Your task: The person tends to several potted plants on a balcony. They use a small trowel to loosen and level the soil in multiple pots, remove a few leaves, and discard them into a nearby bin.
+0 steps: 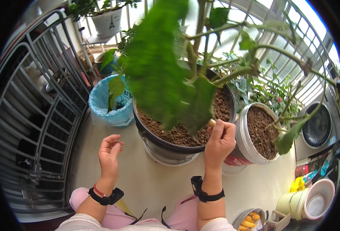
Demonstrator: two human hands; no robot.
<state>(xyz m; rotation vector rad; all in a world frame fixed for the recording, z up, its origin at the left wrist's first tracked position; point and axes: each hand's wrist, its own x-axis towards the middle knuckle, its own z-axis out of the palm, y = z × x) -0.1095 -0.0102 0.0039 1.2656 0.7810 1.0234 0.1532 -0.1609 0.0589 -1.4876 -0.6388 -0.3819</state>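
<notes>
My right hand (220,137) pinches a small pale stub (211,123) between thumb and fingers, at the front right rim of a large black plant pot (170,146). What the stub belongs to is not clear. Brown granular soil (158,124) fills the pot, and thick green stems (233,75) rise from it. A big green leaf (158,69), blurred and close to the camera, hides much of the pot. My left hand (109,154) is raised over the floor left of the pot, fingers loosely curled, with nothing in it.
A bin with a blue plastic liner (112,115) stands left of the pot. On the right is a white bucket of soil (262,132) with a plant. Metal cage bars (40,124) line the left. Corn cobs (249,221) and cream buckets (295,202) sit at lower right.
</notes>
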